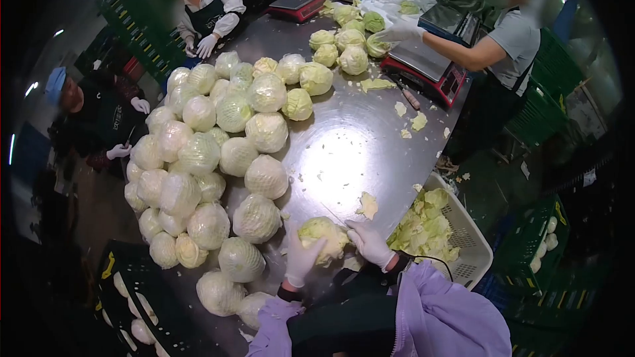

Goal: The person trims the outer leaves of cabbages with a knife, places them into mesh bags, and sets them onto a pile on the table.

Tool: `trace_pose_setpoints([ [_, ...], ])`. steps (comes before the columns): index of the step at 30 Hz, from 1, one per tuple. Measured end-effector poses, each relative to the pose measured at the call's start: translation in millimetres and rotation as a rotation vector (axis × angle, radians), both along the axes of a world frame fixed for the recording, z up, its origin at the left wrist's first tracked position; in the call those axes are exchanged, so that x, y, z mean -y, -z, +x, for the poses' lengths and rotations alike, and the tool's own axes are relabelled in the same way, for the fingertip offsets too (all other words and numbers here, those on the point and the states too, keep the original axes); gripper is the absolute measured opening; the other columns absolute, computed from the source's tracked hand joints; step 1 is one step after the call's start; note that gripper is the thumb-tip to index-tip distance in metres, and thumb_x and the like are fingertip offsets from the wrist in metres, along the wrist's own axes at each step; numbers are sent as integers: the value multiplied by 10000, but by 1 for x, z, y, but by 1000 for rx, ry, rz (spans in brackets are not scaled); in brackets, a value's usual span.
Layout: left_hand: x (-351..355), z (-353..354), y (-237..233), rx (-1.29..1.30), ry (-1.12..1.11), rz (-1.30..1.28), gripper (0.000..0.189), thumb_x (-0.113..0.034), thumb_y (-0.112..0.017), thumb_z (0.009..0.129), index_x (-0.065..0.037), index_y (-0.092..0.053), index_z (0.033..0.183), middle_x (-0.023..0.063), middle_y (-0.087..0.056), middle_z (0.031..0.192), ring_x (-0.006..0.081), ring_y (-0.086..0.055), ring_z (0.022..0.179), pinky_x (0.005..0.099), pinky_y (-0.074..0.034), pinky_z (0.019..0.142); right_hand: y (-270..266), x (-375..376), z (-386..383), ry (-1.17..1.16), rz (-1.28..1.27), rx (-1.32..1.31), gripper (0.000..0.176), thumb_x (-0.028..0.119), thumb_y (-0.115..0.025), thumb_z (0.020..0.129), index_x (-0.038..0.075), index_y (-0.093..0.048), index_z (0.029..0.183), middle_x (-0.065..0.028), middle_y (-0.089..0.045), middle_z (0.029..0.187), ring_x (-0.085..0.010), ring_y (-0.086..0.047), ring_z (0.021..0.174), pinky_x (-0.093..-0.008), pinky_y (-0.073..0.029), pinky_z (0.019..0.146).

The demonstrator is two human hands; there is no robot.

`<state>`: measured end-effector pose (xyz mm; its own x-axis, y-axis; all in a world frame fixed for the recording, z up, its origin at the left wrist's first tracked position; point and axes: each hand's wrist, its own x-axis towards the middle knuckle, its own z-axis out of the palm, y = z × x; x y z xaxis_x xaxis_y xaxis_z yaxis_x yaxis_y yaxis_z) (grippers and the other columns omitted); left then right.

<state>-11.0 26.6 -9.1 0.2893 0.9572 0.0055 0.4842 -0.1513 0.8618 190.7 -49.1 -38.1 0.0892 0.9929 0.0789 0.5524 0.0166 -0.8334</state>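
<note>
Evidently, left hand (pixel 303 259) grips the cabbage (pixel 324 237) side-on; right hand (pixel 372 244) beside it, grip unclear from here. Advisable: firm left support, light right-hand pressure.

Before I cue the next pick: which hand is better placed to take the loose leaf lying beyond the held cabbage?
Right, I'd judge: the right hand is nearer the loose leaf and white basket, while the left hand cups the cabbage from its other side.
</note>
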Motion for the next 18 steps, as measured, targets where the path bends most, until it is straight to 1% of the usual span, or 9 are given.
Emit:
trace_pose_setpoints([
  [2,-2,11,-24,-82,-52,-203,807,-325,-760,770,102,-366,1330,275,-457,1306,331,-458,1231,383,-364,1030,-19,-3,-20,68,39,4,419,234,-504,963,-7,-459,1302,-271,-596,1116,-386,-575,1065,-400,-465,886],
  [3,-7,11,-23,-62,-72,-176,724,-352,-743,783,92,-443,1270,255,-539,1217,314,-548,1123,375,-428,955,-22,-4,-26,73,88,48,453,233,-492,965,-23,-425,1333,-277,-575,1169,-392,-563,1092,-419,-454,903],
  [7,-21,7,-24,20,-56,-352,667,-342,-741,786,69,-477,1240,220,-581,1163,284,-596,1042,359,-468,893,-2,-19,-29,115,50,84,425,275,-467,969,-25,-482,1270,-257,-555,1218,-392,-557,1084,-406,-453,908],
  [9,-21,6,-15,-119,-30,-240,612,-334,-734,794,49,-502,1212,192,-608,1105,258,-618,984,351,-485,853,4,-35,-6,116,-115,-127,395,288,-476,965,8,-514,1241,-239,-612,1106,-388,-589,1021,-406,-477,861],
  [10,-21,4,-15,-117,-30,-237,612,-334,-734,794,49,-502,1212,192,-608,1105,258,-618,984,351,-485,853,6,-40,3,116,-113,-124,395,288,-476,965,8,-514,1241,-239,-612,1106,-388,-589,1021,-406,-477,861],
  [12,-19,-2,-16,-104,35,-174,600,-320,-731,798,42,-499,1217,191,-595,1100,255,-607,996,345,-480,858,7,-46,12,127,-378,-145,347,283,-468,970,38,-549,1202,-220,-641,995,-388,-610,949,-402,-495,807],
  [16,-21,-16,-5,57,38,-152,590,-315,-733,798,42,-501,1207,194,-579,1106,256,-597,1004,345,-476,856,-21,-37,-12,104,-103,3,483,368,-650,855,50,-550,1205,-199,-649,978,-357,-634,910,-396,-498,794],
  [17,-25,-18,-6,43,99,-173,592,-314,-735,796,44,-499,1205,195,-573,1114,257,-592,1007,346,-474,858,-8,-40,-10,100,-190,-91,598,389,-721,786,46,-529,1237,-186,-654,993,-338,-642,917,-391,-504,800],
  [18,-29,-19,-9,32,163,-189,594,-313,-736,795,46,-497,1204,196,-566,1121,258,-588,1009,347,-472,860,-9,-40,-10,82,-197,-83,598,389,-721,786,46,-529,1237,-186,-654,993,-338,-642,917,-391,-504,800],
])
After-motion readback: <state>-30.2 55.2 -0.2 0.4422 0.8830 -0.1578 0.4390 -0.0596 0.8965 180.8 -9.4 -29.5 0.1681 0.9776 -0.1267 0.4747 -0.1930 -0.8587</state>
